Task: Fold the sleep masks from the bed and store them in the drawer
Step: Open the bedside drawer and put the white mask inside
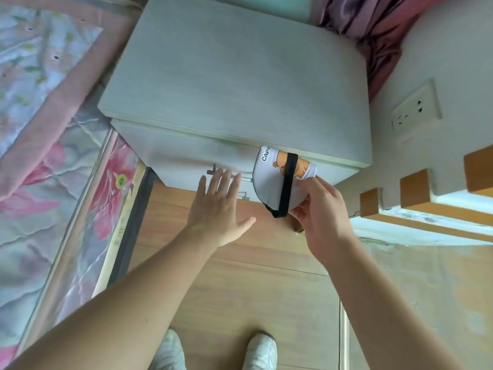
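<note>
Head view: looking straight down at a pale nightstand (234, 84) with the floor (240, 289) below it
Left hand (217, 209): stretched out flat toward the drawer front (197, 161), fingers (229, 182) straight and spread apart, holding nothing; the fingertips are right at the metal drawer handle (213, 170), can't tell if they actually touch it
Right hand (320, 214): fingers clamped on the sleep mask (277, 177), thumb on top near its 3 o'clock edge, other fingers curled under the bottom
Sleep mask: folded in half, white with an orange cartoon animal and letters "CAP" showing, black strap (288, 182) wrapped across the front; it's held up in front of the drawer front, at about 3 o'clock from the handle
Drawer: looks closed, front flush under the nightstand top
Bed (48, 129): floral quilt in pink and blue, off at 9 o'clock from the nightstand
Wall socket (416, 110): white, at 3 o'clock from the nightstand
Curtain (373, 28): purple-pink fabric bunched at about 1 o'clock
Shoes (260, 351): white pair at 6 o'clock on the wood floor, between the two forearms
</note>
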